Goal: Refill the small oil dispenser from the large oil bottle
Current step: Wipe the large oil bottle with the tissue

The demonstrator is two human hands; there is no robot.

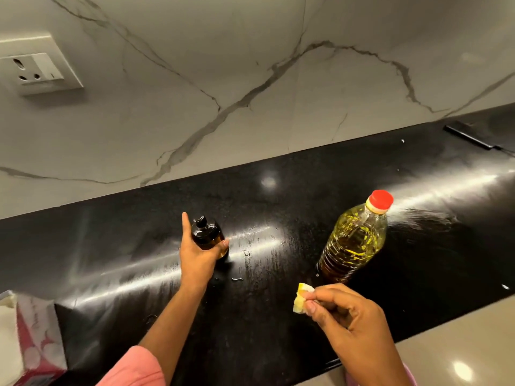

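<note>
- Small oil dispenser point(207, 235), dark amber with a black pump top, is stood upright on the black countertop point(278, 316) near the picture's centre, at about 9 o'clock from the large oil bottle point(355, 240) and well apart from it.
- It is gripped low on the body by the left hand point(198, 256): the thumb is wrapped round the front, the forefinger is held straight up beside the pump.
- The large oil bottle is stood capped in red, filled with yellow oil.
- A crumpled, yellow-stained scrap point(302, 298), seemingly tissue, is pinched between thumb and fingertips of the right hand point(351, 321) at 6 o'clock from the bottle.
- The dispenser's lower part is hidden behind the left hand, so its fill level cannot be told.
- A pink and white box point(33, 344) at 8 o'clock is cut off by the frame edge; its contents are hard to make out.
- A dark flat object point(471, 136) at 2 o'clock cannot be identified.
- The countertop is seen smeared with wet streaks and droplets under glare.
- A veined marble wall point(250, 79) is seen behind, with a white socket point(36, 69) at 10 o'clock.
</note>
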